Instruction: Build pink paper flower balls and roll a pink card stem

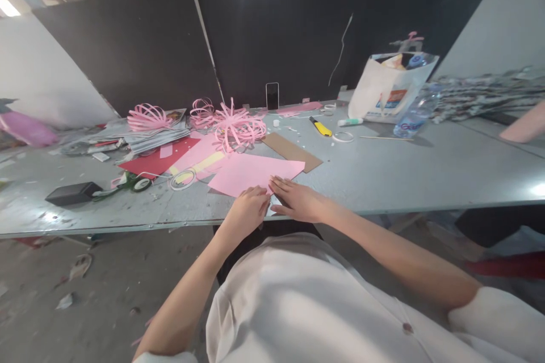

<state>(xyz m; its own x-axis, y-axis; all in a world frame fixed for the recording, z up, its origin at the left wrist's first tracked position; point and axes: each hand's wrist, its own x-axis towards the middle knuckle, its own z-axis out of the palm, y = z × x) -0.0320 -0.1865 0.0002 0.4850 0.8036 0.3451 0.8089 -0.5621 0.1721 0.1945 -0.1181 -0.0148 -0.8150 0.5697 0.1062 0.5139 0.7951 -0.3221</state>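
Note:
A pink paper sheet (255,172) lies near the table's front edge, with its near corner under my hands. My left hand (253,207) touches that near part, its fingers curled; whether they pinch the paper is hard to make out. Beside it, my right hand (298,199) rests flat on the sheet's near right side, fingers stretched out and thumb apart. Behind the sheet are a brown cardboard piece (293,152) and another pink sheet (204,150) with yellow strips on it. Looped pink paper strips (238,127) stand further back.
Left lie a red sheet (159,160), a black box (73,193), green-handled scissors (128,183) and tape rolls. Further back are a phone (272,96), a yellow cutter (320,126) and a glue stick (349,122). A white bag (389,88) and a bottle (415,116) stand right; another person's arm (525,125) shows.

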